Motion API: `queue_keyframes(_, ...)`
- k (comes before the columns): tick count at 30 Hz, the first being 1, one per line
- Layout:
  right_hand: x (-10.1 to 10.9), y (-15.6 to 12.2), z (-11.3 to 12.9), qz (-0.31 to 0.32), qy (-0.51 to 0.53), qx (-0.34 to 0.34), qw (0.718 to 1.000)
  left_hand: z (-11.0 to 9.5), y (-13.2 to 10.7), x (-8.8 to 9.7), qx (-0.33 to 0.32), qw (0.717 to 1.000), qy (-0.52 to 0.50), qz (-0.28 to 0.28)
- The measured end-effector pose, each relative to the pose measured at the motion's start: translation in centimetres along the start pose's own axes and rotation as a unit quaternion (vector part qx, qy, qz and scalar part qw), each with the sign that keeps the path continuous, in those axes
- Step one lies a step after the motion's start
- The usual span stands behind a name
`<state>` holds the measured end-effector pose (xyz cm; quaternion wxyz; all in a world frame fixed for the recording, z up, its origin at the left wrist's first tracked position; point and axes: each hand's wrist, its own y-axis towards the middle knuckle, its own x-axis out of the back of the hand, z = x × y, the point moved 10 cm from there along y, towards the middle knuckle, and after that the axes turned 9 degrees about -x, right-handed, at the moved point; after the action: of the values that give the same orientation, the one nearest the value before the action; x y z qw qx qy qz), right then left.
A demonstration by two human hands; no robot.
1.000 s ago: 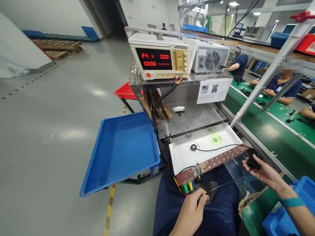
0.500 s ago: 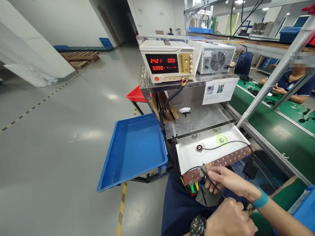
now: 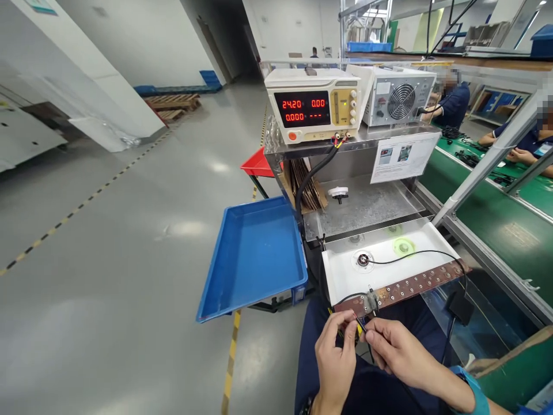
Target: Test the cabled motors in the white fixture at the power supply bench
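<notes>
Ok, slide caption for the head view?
Both hands, left hand and right hand, pinch a thin black lead below the brown strip.

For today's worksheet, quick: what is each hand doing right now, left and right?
Left hand: closed, fingertips pinching the thin black cable just below the brown strip.
Right hand: closed, pinching the same cable beside the left.

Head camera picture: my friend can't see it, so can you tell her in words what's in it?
Two bare hands, the left hand and the right hand, pinch the end of a thin black wire just below a brown strip on a white tray. Behind stands a power box with red numbers, and an empty blue bin sits to the left.
</notes>
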<state>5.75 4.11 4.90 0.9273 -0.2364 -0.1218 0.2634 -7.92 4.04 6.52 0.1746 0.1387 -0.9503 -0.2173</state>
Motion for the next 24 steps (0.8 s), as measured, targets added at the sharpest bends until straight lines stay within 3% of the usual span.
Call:
queue_keyframes(6, -0.6, -0.6, 0.4, -0.048, -0.14, 0.019, 0.989, 0.0, -1.4, 0.6, -0.027, 1.0, 0.01, -0.007)
queue_keyframes(12, -1.4, -0.8, -1.6, -0.092, -0.196, 0.007, 0.976, 1.4, -2.9, 1.2, -0.007, 1.0, 0.009, -0.012)
queue_keyframes(17, -1.9, -0.4, -2.6, -0.115, -0.182, 0.01, 0.976, 3.7, -3.4, 0.2, 0.032, 0.998, -0.034, 0.05)
queue_keyframes(21, -1.8, 1.1, -3.0, -0.115, -0.167, 0.009, 0.979, 6.2, -3.5, -2.1, 0.086, 0.979, -0.1, 0.156)
queue_keyframes(24, -1.0, 2.6, -4.1, -0.136, -0.162, -0.017, 0.977, 7.3, -3.3, -2.1, 0.077, 0.981, -0.025, 0.176)
